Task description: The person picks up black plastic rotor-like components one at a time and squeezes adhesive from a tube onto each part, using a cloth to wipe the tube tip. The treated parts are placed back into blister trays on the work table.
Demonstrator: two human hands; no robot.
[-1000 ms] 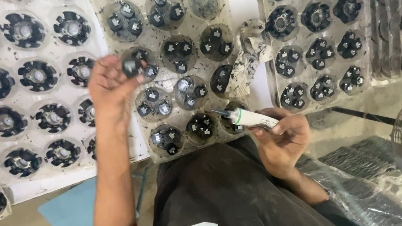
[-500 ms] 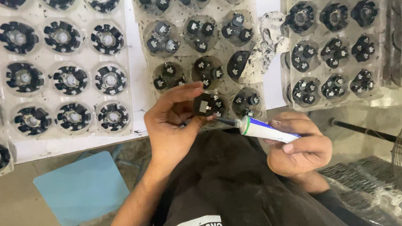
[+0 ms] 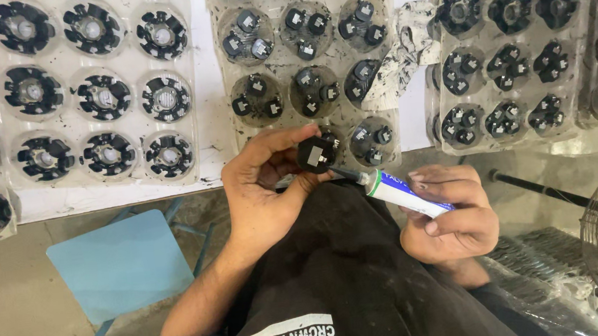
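Black small part (image 3: 316, 154) pinched in left hand (image 3: 264, 186) fingertips, raised just above the lap, flat face turned up toward the camera, likely so the nozzle can reach it. Right hand (image 3: 448, 215) is wrapped closed around a white-and-blue tube (image 3: 405, 192); its long axis runs lower right to upper left, dark nozzle tip touching the part. Clear trays (image 3: 306, 63) of similar parts sit beyond on a white table (image 3: 209, 125).

**One head camera, looking down**

You have a single view, worn on your head and facing steeply down over your lap. It sits close above your hands; the bench (image 3: 205, 89) with its trays (image 3: 306, 56) fills the upper frame, its near edge crossing mid-picture.
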